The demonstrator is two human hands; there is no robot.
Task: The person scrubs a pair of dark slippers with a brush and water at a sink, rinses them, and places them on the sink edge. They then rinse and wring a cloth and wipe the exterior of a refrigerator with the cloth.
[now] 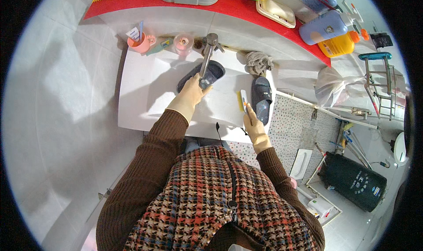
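A cream rubber glove covers my left hand (pixel 191 93), which grips the near side of a dark slide slipper (pixel 213 73) over the white washbasin (pixel 135 102). Directly above that slipper reaches the chrome faucet (pixel 207 54), hiding part of it; I cannot tell whether water runs. My right hand (pixel 255 127), gloved too, is closed around the handle of a scrubbing brush (pixel 243 99) with yellow bristles turned left. A second dark slide slipper (pixel 262 100) lies sole down along the basin's right edge, just beyond the brush.
Behind the faucet stand a pink cup (pixel 140 43), a toothpaste tube (pixel 160 47) and a clear pink container (pixel 183 43). A crumpled grey cloth (pixel 258 62) sits at the back right. Pump bottles (pixel 322 27) and a soap dish (pixel 276 13) rest on the red shelf (pixel 231 8).
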